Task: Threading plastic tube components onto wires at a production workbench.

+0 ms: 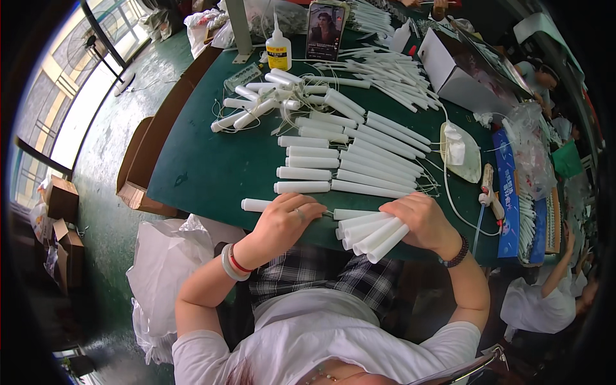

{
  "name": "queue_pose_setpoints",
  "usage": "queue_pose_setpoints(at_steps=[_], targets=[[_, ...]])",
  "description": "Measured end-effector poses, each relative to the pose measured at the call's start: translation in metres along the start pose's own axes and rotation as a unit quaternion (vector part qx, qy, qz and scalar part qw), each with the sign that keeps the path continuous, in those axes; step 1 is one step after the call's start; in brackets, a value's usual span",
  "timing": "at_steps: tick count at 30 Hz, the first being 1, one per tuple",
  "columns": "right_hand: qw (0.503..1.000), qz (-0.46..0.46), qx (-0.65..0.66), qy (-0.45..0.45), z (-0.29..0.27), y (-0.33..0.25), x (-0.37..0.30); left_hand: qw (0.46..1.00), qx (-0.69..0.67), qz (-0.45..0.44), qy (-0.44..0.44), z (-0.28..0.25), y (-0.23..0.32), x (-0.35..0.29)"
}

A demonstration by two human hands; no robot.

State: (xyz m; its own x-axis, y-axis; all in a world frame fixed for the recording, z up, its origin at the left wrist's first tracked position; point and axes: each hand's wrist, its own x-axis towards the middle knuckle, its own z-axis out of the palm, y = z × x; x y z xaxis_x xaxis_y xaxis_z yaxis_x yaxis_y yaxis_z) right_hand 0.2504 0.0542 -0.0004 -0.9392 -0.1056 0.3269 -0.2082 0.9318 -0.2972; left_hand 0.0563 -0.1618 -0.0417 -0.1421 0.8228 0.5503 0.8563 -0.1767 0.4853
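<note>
At the near edge of the green table, my left hand (282,220) is closed around a slim white tube (255,205), whose end sticks out to the left. My right hand (423,219) grips a bundle of white tubes (373,236), their open ends fanned toward me. A short dark piece (328,213) shows between my left fingertips and the uppermost tube at my right hand; whether it joins the two is hard to tell. Just beyond my hands lies a row of white tubes (303,173) laid end to end with longer white tubes (375,178), thin wires at their right ends.
A loose pile of wired white tubes (256,106) lies farther back, near a glue bottle (278,50) and a propped phone (325,31). Thin white sticks (394,77) spread behind. A hot glue gun (489,189), its cord and a blue box (508,208) are at right.
</note>
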Motion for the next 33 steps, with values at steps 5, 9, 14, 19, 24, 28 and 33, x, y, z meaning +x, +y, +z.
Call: queue_pose_setpoints(at_steps=[5, 9, 14, 19, 24, 28, 33], targets=[[1.0, 0.003, -0.009, 0.014, 0.003, -0.002, -0.001, 0.999, 0.011, 0.017, 0.025, 0.0, -0.002, 0.002], [0.996, -0.003, -0.077, 0.045, -0.003, -0.002, -0.005, 1.0, 0.006, -0.009, -0.005, 0.001, 0.002, 0.003], [0.996, -0.027, -0.089, 0.007, 0.0, -0.006, -0.006, 1.0, 0.015, 0.012, -0.009, 0.002, 0.003, 0.005], [0.997, -0.032, -0.075, 0.012, 0.004, -0.005, -0.006, 1.0, 0.011, 0.014, -0.01, 0.004, 0.004, 0.007], [0.997, -0.03, -0.066, 0.018, 0.01, -0.007, -0.004, 0.999, -0.018, 0.003, -0.036, 0.004, 0.006, 0.01], [0.999, -0.019, -0.04, 0.01, 0.01, -0.009, -0.005, 0.987, -0.065, -0.043, -0.138, -0.005, 0.015, 0.008], [0.999, -0.018, -0.046, 0.017, 0.009, -0.008, -0.006, 0.995, 0.039, 0.06, -0.07, -0.036, 0.014, 0.003]])
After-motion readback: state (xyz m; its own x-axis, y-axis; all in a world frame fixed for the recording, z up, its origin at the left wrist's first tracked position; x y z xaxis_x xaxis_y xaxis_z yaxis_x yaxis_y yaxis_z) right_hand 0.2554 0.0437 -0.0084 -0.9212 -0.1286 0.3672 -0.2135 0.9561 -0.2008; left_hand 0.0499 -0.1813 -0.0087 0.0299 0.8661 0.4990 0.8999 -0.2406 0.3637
